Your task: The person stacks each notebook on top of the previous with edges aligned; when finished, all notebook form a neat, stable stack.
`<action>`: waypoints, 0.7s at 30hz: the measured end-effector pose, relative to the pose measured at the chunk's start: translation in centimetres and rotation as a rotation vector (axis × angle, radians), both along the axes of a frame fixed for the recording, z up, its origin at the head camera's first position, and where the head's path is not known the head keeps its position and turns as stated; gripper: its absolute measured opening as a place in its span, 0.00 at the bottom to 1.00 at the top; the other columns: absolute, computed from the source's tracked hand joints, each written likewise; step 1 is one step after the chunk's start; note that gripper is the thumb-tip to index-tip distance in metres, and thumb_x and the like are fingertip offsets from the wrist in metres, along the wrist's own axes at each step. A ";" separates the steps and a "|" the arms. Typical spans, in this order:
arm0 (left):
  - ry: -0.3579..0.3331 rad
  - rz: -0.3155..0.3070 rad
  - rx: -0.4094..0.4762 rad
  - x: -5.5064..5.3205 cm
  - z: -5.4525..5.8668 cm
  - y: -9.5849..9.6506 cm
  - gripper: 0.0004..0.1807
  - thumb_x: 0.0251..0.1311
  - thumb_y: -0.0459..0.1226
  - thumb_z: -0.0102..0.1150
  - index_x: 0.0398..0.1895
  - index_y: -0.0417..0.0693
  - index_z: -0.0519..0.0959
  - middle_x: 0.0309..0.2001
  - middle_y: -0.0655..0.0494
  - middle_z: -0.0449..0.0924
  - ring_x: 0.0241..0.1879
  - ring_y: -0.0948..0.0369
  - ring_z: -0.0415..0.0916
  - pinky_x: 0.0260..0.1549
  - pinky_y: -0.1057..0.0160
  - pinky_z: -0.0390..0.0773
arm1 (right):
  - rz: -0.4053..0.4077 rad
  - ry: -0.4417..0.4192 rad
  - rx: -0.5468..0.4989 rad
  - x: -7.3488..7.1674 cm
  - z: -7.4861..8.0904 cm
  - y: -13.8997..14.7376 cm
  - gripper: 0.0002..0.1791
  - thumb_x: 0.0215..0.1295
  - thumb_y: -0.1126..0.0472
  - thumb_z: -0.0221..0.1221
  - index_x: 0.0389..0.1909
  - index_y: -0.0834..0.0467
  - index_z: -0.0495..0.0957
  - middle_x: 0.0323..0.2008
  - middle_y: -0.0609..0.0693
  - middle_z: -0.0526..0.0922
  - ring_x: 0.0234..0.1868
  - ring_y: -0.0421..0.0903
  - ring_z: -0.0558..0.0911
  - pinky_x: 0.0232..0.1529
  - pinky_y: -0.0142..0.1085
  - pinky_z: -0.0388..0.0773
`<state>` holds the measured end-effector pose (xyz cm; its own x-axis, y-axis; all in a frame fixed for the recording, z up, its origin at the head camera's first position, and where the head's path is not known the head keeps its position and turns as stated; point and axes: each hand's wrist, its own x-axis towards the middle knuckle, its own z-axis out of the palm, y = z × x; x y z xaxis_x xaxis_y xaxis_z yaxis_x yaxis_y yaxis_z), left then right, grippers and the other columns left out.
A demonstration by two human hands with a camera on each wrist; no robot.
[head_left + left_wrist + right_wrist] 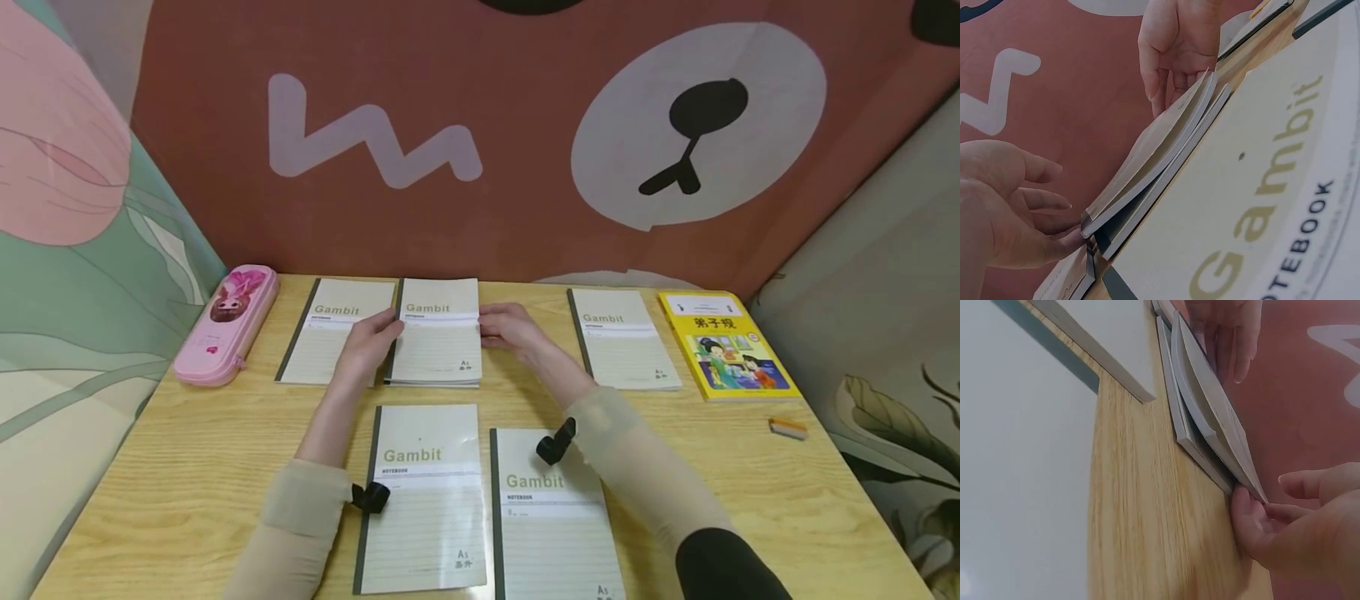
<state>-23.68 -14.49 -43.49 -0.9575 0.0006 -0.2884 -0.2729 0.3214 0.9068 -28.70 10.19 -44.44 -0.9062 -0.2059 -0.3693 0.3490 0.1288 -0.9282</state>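
Observation:
Two Gambit notebooks lie stacked near the back of the table. The upper notebook (438, 342) has its cover bowed, with a gap over the lower notebook (1180, 419) in the right wrist view. My left hand (365, 343) grips the upper notebook's dark spine edge, thumb against it, while its other fingers spread behind. On the opposite side my right hand (517, 331) pinches the page edge between thumb and fingers. Partly under my left hand is another Gambit notebook (333, 333).
Two notebooks, one left (423, 517) and one right (555, 542), lie in front. Farther right are a single notebook (622, 346), a yellow picture book (727, 350) and a small eraser (787, 429). A pink pencil case (227, 325) sits at the left; a printed backdrop (450, 225) rises behind.

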 end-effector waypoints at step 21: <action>-0.037 0.002 0.030 0.0 0.1 0.1 0.32 0.79 0.46 0.46 0.81 0.43 0.58 0.81 0.46 0.56 0.83 0.50 0.48 0.83 0.50 0.52 | 0.038 0.025 0.089 0.3 0.4 -0.5 0.27 0.77 0.65 0.51 0.73 0.70 0.66 0.65 0.67 0.78 0.53 0.49 0.83 0.65 0.45 0.82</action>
